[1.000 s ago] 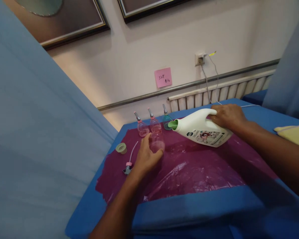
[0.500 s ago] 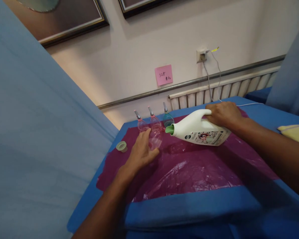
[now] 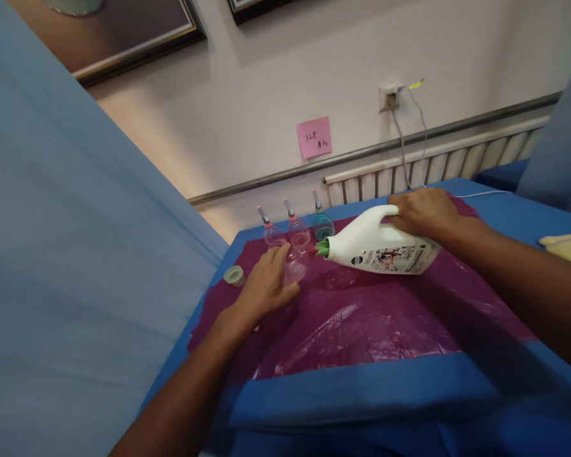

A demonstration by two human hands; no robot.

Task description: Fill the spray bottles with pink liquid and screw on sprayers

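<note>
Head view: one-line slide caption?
Right hand holds a tilted white plastic jug, green spout close to a clear plastic bottle in the left hand.

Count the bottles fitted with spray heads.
3, in a row near the wall: left pink-collared bottle, middle pink-collared bottle, teal bottle at right. No others show.

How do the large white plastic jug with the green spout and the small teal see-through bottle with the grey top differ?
Look: the large white plastic jug is opaque with a printed label; the small teal see-through bottle is transparent.
Size: the jug is clearly bigger than the bottle.
Pose: the jug is tipped over in the right hand; the bottle stands upright, unheld.
Shared: both are containers.
</note>
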